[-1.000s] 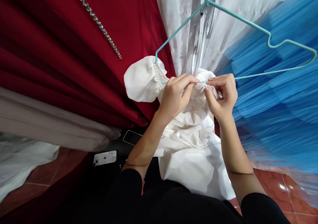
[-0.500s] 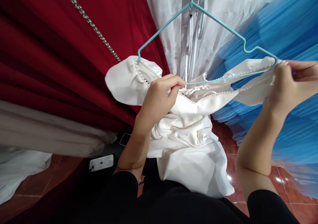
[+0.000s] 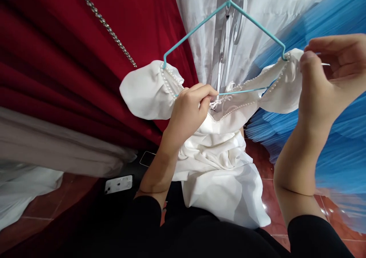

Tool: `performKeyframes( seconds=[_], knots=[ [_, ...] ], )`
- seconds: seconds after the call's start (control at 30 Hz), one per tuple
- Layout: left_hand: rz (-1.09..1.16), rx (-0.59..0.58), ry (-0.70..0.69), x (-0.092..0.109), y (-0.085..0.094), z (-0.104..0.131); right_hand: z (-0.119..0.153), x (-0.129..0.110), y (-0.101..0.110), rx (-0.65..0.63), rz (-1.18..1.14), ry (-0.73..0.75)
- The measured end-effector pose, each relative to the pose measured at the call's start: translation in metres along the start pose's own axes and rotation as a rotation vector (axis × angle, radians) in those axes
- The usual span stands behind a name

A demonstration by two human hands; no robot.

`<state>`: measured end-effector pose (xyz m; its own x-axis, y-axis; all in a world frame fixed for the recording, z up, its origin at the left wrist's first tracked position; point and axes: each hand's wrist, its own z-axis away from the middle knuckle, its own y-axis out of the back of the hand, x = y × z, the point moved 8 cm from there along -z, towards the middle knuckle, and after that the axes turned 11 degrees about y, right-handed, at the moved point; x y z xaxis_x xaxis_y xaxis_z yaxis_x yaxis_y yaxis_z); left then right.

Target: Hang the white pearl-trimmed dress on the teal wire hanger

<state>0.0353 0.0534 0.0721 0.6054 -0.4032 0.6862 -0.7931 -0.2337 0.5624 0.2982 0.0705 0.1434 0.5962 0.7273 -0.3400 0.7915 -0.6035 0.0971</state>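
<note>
A white dress (image 3: 221,180) with pearl-beaded neckline and puffed sleeves hangs on a light-blue hanger (image 3: 197,23), its lower part lying bunched over my lap. My left hand (image 3: 190,107) pinches the thin lower bar of the hanger, in front of the neckline. The dress's left sleeve (image 3: 147,92) sits at one end of the hanger. At the notch of the other arm rests the right sleeve (image 3: 281,94). My right hand (image 3: 328,71) is beside that sleeve, thumb and forefinger pinched together. A thin white bit shows behind its thumb; what it holds is unclear.
Red fabric (image 3: 137,25) with a beaded chain (image 3: 107,27) hangs on the left, blue tulle (image 3: 340,147) on the right. White garments (image 3: 194,25) hang behind. A phone (image 3: 118,184) lies on a dark surface at lower left, above red floor tiles (image 3: 264,161).
The right sleeve has moved inward from the hanger's outer end to its notch. My right hand has risen slightly, its fingers spreading. My left hand stays on the bar.
</note>
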Motion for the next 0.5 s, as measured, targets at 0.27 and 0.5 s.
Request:
performKeyframes(
  seconds=[0.27, 0.5],
  knots=[
    [-0.048, 0.026, -0.003, 0.000, -0.001, 0.001, 0.021, 0.021, -0.022, -0.165, 0.061, -0.071],
    [-0.022, 0.008, -0.004, 0.002, -0.002, 0.002, 0.033, -0.031, -0.012, -0.148, -0.026, 0.053]
  ],
)
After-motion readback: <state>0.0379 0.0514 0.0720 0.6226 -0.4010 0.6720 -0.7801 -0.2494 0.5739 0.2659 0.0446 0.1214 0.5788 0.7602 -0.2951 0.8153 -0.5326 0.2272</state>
